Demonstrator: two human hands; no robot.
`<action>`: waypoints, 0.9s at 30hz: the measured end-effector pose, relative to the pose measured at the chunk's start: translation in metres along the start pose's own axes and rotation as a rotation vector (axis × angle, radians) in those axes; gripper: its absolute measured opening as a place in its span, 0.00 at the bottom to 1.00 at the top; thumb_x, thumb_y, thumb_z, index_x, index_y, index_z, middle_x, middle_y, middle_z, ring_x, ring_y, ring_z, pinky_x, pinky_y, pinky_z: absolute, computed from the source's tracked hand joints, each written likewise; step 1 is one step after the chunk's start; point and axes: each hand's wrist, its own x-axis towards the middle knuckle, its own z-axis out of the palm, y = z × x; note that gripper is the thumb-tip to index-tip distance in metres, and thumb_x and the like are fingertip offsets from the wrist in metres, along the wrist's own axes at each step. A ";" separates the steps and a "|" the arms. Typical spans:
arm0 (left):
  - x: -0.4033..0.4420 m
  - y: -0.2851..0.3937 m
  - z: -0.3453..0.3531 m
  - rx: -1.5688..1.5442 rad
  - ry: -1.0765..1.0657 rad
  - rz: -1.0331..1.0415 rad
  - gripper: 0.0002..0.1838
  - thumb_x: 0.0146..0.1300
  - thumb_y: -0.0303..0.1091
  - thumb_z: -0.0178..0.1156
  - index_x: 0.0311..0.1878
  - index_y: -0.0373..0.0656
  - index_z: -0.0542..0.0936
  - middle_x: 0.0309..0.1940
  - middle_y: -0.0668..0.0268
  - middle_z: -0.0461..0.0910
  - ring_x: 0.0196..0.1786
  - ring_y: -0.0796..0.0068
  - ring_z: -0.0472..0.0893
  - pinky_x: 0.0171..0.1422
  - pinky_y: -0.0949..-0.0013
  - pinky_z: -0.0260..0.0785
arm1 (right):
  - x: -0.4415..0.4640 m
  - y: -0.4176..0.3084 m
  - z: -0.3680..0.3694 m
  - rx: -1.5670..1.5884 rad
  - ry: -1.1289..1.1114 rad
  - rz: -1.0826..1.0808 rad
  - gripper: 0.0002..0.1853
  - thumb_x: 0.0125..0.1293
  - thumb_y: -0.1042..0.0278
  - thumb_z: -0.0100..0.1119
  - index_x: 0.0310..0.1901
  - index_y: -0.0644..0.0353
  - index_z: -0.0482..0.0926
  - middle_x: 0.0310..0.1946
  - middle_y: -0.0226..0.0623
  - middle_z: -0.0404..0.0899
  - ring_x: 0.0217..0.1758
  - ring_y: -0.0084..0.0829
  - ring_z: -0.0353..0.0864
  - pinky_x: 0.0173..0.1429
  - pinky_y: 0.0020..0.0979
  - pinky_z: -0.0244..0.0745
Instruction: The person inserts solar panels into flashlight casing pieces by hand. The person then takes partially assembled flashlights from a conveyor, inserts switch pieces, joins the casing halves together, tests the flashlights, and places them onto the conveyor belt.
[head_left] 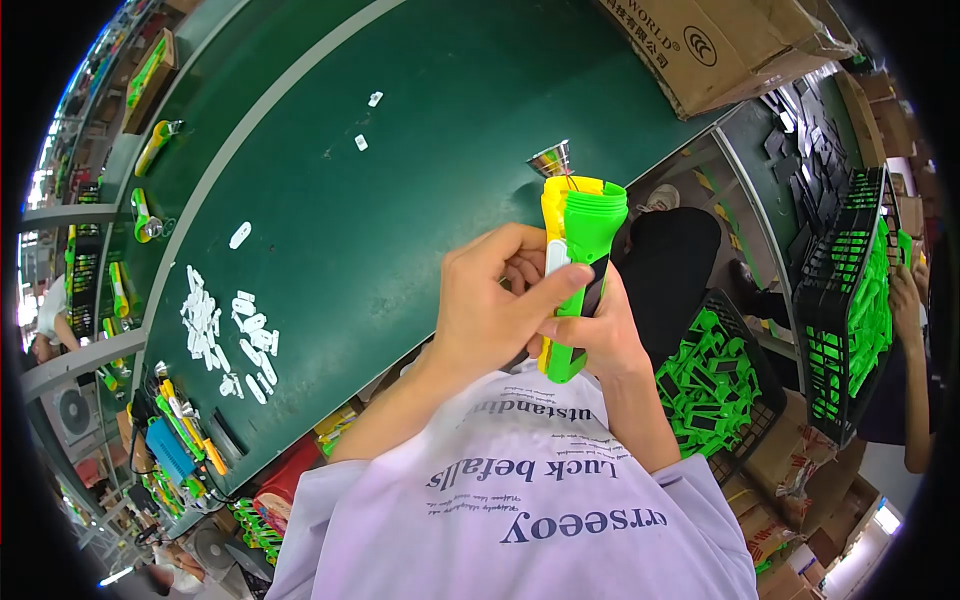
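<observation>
A flashlight body with a green shell half [594,215] and a yellow shell half [553,208] is held upright between my two hands. My left hand [490,295] grips its left side, fingers curled and thumb across the green shell. Wrapped around the lower part from the right is my right hand [612,325], its thumb on the front. A white switch piece [556,256] shows on the side where the shells meet. Above the open top, a shiny cone reflector [549,159] hangs out on thin wires.
White switch parts [201,318] lie on the green table [340,240]. Tools [190,420] are at its lower left, a cardboard box [710,50] at the top right. Black crates [745,425] hold green shells. A co-worker's hand [905,300] is at the far right.
</observation>
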 end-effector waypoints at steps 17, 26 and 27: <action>-0.002 0.006 -0.007 -0.587 -0.109 -0.228 0.07 0.71 0.25 0.56 0.42 0.28 0.74 0.28 0.58 0.80 0.14 0.74 0.77 0.15 0.72 0.67 | -0.003 0.001 -0.004 0.115 -0.167 -0.035 0.39 0.47 0.86 0.61 0.64 0.64 0.60 0.32 0.42 0.76 0.33 0.34 0.82 0.36 0.41 0.87; -0.003 0.006 -0.006 -0.507 -0.075 -0.217 0.06 0.71 0.24 0.56 0.42 0.28 0.76 0.27 0.60 0.81 0.16 0.79 0.78 0.19 0.74 0.68 | -0.004 0.002 -0.005 0.087 -0.130 -0.013 0.37 0.48 0.85 0.63 0.62 0.64 0.62 0.34 0.41 0.76 0.33 0.31 0.82 0.34 0.38 0.87; -0.004 0.004 -0.005 -0.505 -0.074 -0.217 0.06 0.71 0.24 0.56 0.42 0.28 0.76 0.27 0.60 0.81 0.16 0.79 0.78 0.19 0.74 0.68 | -0.004 0.002 -0.003 0.052 -0.095 0.001 0.36 0.48 0.86 0.63 0.62 0.64 0.63 0.34 0.40 0.76 0.32 0.30 0.82 0.34 0.36 0.86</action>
